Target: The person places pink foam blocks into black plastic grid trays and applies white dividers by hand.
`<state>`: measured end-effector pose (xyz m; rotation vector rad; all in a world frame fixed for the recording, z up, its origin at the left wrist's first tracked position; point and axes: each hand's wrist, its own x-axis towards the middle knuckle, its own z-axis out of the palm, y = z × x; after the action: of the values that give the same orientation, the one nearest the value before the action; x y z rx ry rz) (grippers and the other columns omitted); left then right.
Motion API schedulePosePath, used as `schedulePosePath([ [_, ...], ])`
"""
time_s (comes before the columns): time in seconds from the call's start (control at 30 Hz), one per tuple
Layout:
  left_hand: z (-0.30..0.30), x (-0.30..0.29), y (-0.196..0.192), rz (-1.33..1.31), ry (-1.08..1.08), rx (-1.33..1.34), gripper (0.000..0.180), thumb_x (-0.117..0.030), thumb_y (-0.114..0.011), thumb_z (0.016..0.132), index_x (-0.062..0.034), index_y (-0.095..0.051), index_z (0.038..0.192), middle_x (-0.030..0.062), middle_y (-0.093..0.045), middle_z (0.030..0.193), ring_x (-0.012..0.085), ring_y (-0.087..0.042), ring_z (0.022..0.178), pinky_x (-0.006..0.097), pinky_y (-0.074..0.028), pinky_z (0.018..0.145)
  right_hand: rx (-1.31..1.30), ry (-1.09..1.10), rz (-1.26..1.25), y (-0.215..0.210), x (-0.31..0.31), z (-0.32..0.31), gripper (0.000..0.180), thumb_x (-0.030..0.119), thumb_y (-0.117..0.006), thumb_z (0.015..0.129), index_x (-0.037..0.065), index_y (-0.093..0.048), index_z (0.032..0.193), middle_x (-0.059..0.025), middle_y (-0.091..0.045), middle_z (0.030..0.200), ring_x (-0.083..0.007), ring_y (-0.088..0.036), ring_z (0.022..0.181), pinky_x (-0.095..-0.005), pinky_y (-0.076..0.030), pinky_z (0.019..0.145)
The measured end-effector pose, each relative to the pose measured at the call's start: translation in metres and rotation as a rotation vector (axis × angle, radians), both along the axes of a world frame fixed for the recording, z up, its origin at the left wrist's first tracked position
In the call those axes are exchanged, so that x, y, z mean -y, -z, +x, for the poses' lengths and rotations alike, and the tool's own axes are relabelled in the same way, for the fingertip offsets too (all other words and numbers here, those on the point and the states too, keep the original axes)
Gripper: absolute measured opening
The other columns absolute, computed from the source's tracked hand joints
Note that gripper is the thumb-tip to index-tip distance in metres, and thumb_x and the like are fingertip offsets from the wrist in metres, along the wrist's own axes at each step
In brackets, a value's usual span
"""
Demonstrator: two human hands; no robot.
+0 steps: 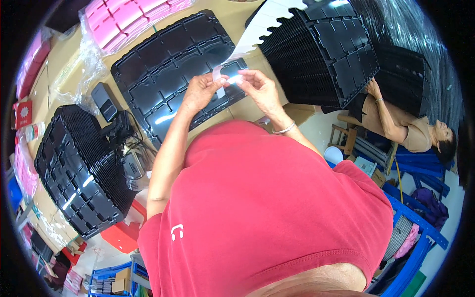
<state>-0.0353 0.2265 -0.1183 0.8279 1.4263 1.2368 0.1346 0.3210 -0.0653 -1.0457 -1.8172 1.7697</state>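
Note:
My left hand (201,93) is closed in a pinch on a narrow whitish strip (217,74), which hangs past the fingertips above and below. Close beside it, my right hand (262,90) pinches a small white piece (236,79) between thumb and fingers; whether it belongs to the same strip I cannot tell. Both hands are above a glossy black plastic tray (173,54) with moulded compartments, lying on the cardboard-covered table. Glare on the tray blurs the edges of the white piece.
Tall stacks of black trays stand at left (79,173) and right (316,59). A black handheld device (105,101) and cables lie beside the left stack. Pink trays (123,20) in clear film sit at the back. A co-worker (396,119) touches the right stack.

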Motion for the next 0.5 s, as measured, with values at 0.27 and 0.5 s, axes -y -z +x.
schedulePosePath([
  [0.27,0.014,0.009,-0.015,-0.013,0.008,0.005,0.025,-0.025,-0.062,0.092,-0.0034,-0.072,0.099,-0.0016,-0.069,0.084,0.0022,-0.056,0.079,0.021,-0.046,0.073,-0.190,0.022,-0.040,-0.012,0.015,-0.027,0.034,0.015,-0.070,0.085,0.005,-0.061,0.117,-0.0023,-0.065,0.093,-0.0063,-0.059,0.081,-0.0196,-0.047,0.065],
  [0.5,0.013,0.009,-0.021,0.019,0.035,-0.009,0.024,-0.024,-0.062,0.092,-0.0026,-0.072,0.098,-0.0004,-0.070,0.084,0.0030,-0.057,0.078,0.022,-0.047,0.073,-0.144,0.063,-0.106,-0.017,0.013,-0.035,0.029,0.012,-0.069,0.085,0.002,-0.063,0.112,-0.0033,-0.065,0.087,-0.0071,-0.060,0.073,-0.0203,-0.048,0.060],
])
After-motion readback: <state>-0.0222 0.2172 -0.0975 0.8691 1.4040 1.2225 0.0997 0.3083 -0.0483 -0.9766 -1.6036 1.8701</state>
